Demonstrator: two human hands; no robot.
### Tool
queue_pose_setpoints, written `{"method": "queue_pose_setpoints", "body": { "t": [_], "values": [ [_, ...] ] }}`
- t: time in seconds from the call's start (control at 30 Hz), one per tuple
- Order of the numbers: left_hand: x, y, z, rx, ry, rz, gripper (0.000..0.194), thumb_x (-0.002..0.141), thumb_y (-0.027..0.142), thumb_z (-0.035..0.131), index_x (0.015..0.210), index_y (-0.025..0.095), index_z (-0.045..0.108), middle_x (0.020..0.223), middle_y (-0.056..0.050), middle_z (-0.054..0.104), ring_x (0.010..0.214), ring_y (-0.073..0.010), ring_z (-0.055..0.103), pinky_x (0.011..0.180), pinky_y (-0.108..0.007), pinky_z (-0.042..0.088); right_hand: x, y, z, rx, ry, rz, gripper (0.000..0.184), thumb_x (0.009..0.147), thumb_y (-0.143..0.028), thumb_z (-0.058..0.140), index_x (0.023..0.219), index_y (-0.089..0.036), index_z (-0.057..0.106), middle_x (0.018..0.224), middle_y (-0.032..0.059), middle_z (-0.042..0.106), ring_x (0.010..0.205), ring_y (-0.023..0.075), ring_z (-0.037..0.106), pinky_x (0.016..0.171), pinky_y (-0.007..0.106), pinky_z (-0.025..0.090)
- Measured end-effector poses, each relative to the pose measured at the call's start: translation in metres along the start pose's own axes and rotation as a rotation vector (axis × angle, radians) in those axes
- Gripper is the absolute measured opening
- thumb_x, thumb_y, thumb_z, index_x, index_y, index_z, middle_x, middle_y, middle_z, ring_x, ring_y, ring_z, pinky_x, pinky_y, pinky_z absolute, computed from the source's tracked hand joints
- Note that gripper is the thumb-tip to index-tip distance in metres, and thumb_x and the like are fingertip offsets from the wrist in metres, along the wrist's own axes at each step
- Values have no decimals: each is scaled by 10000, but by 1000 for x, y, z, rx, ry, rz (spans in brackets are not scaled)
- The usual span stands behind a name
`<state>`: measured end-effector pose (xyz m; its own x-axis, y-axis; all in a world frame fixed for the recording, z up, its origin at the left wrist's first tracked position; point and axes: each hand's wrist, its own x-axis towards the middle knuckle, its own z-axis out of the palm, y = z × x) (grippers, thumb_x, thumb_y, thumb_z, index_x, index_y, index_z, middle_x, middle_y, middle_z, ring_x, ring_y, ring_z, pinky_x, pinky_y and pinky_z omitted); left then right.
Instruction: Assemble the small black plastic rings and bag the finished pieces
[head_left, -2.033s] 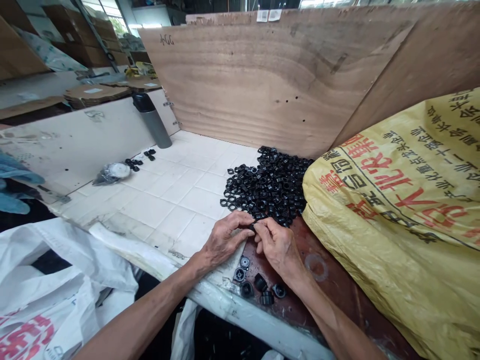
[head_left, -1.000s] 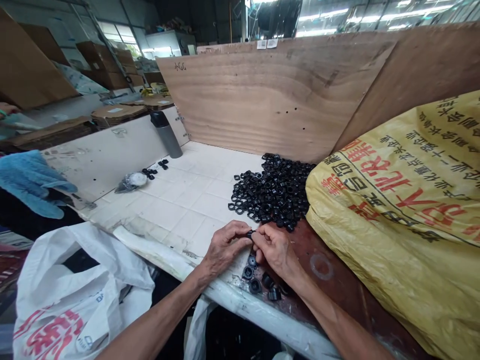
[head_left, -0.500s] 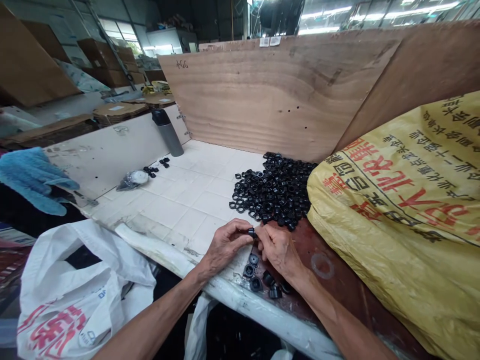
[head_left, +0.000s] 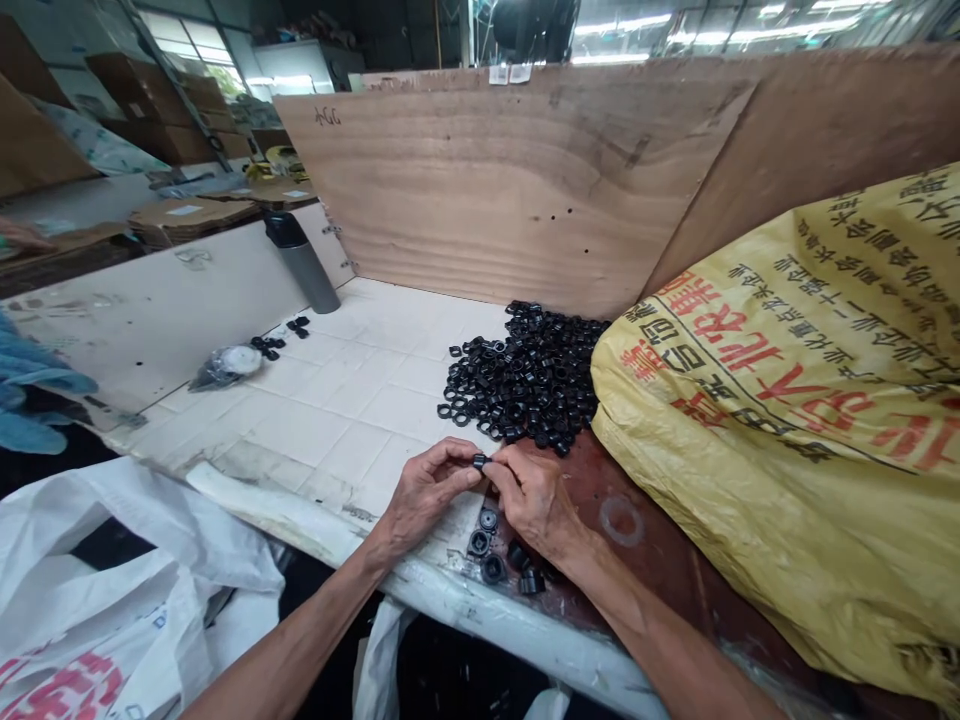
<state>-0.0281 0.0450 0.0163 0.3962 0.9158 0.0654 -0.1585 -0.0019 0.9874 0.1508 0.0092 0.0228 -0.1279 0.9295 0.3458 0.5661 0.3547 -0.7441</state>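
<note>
Both hands meet at the near edge of the white tiled table (head_left: 352, 400). My left hand (head_left: 424, 495) and my right hand (head_left: 534, 500) pinch one small black ring part (head_left: 479, 462) between their fingertips. Just behind them lies a heap of black ring parts (head_left: 525, 375). Several finished black parts (head_left: 495, 550) lie under my wrists at the table's front edge.
A big yellow printed sack (head_left: 795, 400) fills the right side. Plywood boards (head_left: 510, 190) wall the back. A grey flask (head_left: 304, 260), a small plastic bag (head_left: 221, 365) and a few black parts (head_left: 281, 335) lie at the far left. A white plastic bag (head_left: 112, 590) hangs below the edge.
The hands have stayed together on the small black part, working it between the fingertips. The view has shifted slightly; nothing else on the table has moved.
</note>
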Motion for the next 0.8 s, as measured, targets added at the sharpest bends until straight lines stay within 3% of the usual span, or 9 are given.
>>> {"method": "queue_pose_setpoints", "body": {
  "t": [0.07,0.17,0.3,0.47,0.57,0.7,0.8],
  "values": [
    [0,-2,-1,3,6,-6,196,793,251,758,966,175,706,1000,-27,645,870,-145,642,813,-252,540,0,1,1,-9,9,13,238,997,-248,442,856,-198,627,655,-6,599,585,134,577,591,226,412],
    [1,-5,-3,-6,11,12,177,816,243,738,979,188,700,995,-21,649,909,-145,636,847,-242,528,0,0,1,27,51,-28,130,955,-269,529,1003,-183,614,797,23,633,700,150,606,670,235,448],
    [1,-3,-4,7,9,18,179,815,247,738,973,172,699,989,-36,641,907,-162,631,832,-256,535,0,-1,0,27,63,-30,123,959,-256,522,909,-188,612,724,6,594,661,148,585,640,241,444],
    [1,-4,-4,-56,-14,-2,185,823,242,730,991,183,681,976,-33,635,892,-168,636,838,-290,542,-1,0,2,53,44,-93,127,952,-211,511,1013,-194,621,858,43,639,796,177,617,744,273,473],
    [1,-6,-5,-22,4,16,181,811,220,742,979,178,687,999,-34,630,915,-165,631,844,-274,536,-1,-2,3,105,58,14,92,957,-229,516,953,-201,604,726,3,614,660,152,600,651,251,465],
    [1,-6,-4,-87,-19,-58,197,821,226,734,1001,179,667,975,-36,650,862,-162,653,824,-303,557,-1,-4,3,120,94,-25,82,929,-230,536,957,-199,606,820,37,645,763,175,626,729,277,482],
    [1,-6,-2,-63,-17,-60,209,801,222,752,986,176,666,966,-34,643,848,-159,650,807,-304,566,-1,-3,4,251,30,174,74,925,-248,531,905,-204,587,690,3,638,642,161,631,620,250,483]
  ]
}}
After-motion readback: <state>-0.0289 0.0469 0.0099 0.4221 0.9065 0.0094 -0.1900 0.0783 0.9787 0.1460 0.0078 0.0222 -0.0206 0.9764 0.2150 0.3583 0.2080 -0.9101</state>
